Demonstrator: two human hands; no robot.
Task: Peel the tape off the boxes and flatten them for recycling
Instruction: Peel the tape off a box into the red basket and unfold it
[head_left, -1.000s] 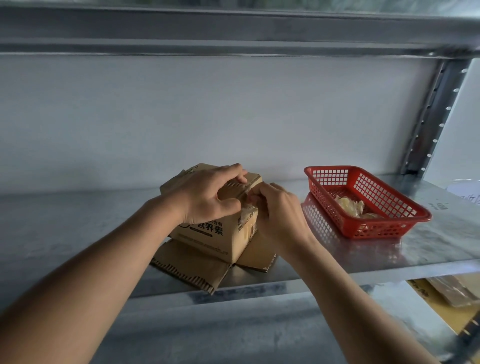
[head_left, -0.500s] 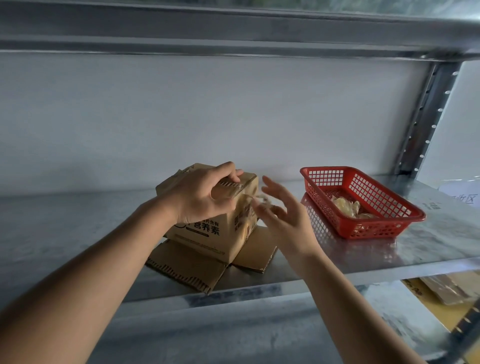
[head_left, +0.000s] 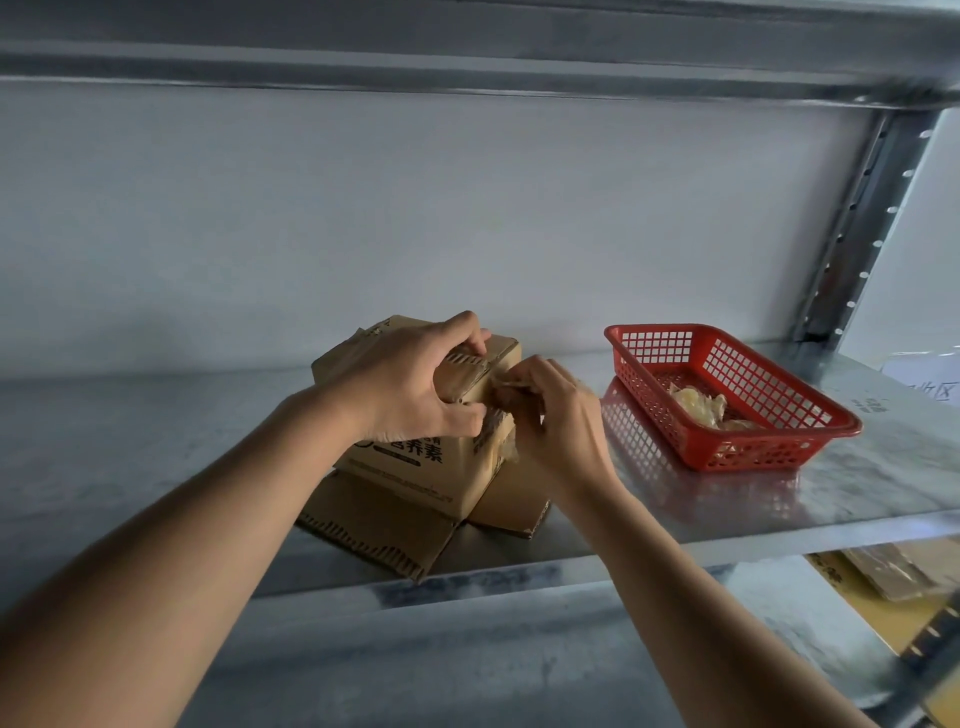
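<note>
The cardboard box (head_left: 415, 441) sits on the metal shelf (head_left: 727, 499), left of centre and close to the near edge, with its bottom flaps splayed flat beneath it toward the near side. The left hand (head_left: 410, 387) clamps the box from above: its fingers curl over the far top edge while the thumb presses against the near face, pinning the top flap down. The right hand (head_left: 550, 410) is at the box's right corner, its fingers bunched and pinching a crumpled strip of clear tape (head_left: 506, 441) that runs down that corner edge. The tape's free end is at the top, in the right fingertips, and its stuck length hangs downward along the vertical corner, so the peel most likely has to go down and away to the right, along the strip's own length, while the left hand holds the box against the pull. The red basket (head_left: 737, 410), already holding wads of tape, lies just to the right, on the right hand's side and nearer to it than to the left hand.
</note>
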